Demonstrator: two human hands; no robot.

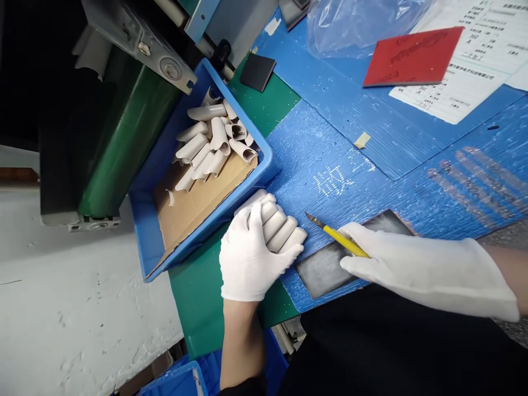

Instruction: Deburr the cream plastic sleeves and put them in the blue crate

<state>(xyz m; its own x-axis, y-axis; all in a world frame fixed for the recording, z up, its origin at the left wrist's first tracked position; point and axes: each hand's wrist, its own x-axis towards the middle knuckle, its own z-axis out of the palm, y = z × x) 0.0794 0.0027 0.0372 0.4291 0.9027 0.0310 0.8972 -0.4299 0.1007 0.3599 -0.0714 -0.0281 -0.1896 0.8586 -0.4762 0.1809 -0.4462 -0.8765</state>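
Observation:
My left hand (253, 250), in a white glove, curls its fingers over a row of several light grey, rounded plastic parts (276, 225) on the work surface beside the blue bin. Between the gloved fingers of my right hand (367, 250) is a yellow-handled craft knife (344, 240), its blade pointing left toward the parts. Under the right hand lies a dark, whitish-dusted rectangular pad (325, 269). Similar grey parts (206, 143) lie piled in the blue bin (264, 148) to the left, on a cardboard sheet (193, 206).
A conveyor with a green belt (124, 137) runs left of the bin. At the back are a dark square pad (258, 72), a clear plastic bag (350, 27), a red sheet (412, 56) and printed papers (454, 99). Blue corrugated board (371, 176) covers the table.

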